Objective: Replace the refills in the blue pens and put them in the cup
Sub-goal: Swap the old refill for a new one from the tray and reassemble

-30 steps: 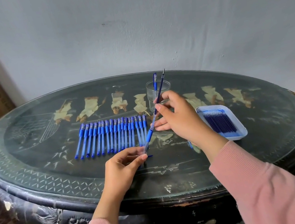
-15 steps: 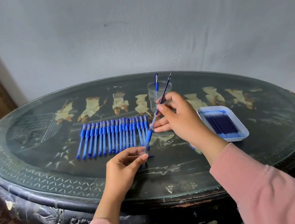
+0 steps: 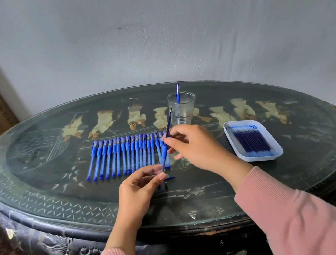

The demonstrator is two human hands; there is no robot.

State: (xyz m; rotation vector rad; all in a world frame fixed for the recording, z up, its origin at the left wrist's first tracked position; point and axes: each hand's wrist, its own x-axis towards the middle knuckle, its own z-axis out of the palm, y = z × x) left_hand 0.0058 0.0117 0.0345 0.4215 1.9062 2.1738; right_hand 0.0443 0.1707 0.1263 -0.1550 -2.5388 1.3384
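We pinch the refill (image 3: 168, 127) in our right hand (image 3: 197, 147), centre frame, and the clear barrel (image 3: 164, 164) in our left hand (image 3: 142, 188); feed it straight, never forcing.

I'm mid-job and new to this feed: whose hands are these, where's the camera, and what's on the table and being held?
No machine here: a person works bare-handed, filmed by a camera on their head looking down. The right hand pinches a refill that runs into a pen barrel, whose lower end the left hand holds. On the table lie a row of blue pens, a white tray of refills, and a clear cup with one pen inside. Small pen parts lie by the left hand.
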